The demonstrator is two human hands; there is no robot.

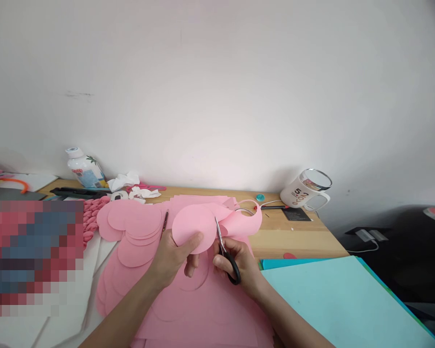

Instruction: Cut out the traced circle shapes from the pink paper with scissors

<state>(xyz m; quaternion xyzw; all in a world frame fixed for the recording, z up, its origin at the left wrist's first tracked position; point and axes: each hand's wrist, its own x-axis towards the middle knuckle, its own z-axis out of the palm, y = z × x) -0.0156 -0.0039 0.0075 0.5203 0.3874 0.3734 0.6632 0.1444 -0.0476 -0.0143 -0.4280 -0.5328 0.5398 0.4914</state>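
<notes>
My left hand [176,256] pinches a round pink paper piece [193,226], thumb on top. Black-handled scissors [233,266] are gripped in my right hand [237,263], their blades pointing up at the right edge of the round piece. A curled pink strip [244,223] trails off to the right behind the blades. Below both hands lies a stack of pink sheets [206,314] with faint circle outlines. Overlapping cut pink circles [141,246] lie to the left of my left hand, with a dark pencil [165,221] beside them.
A white mug [300,191] stands at the back right near a black card [296,214]. Light blue sheets [348,295] lie at the front right. At the back left are a white bottle [85,169], crumpled tissues [123,181] and a pink braided item [91,215].
</notes>
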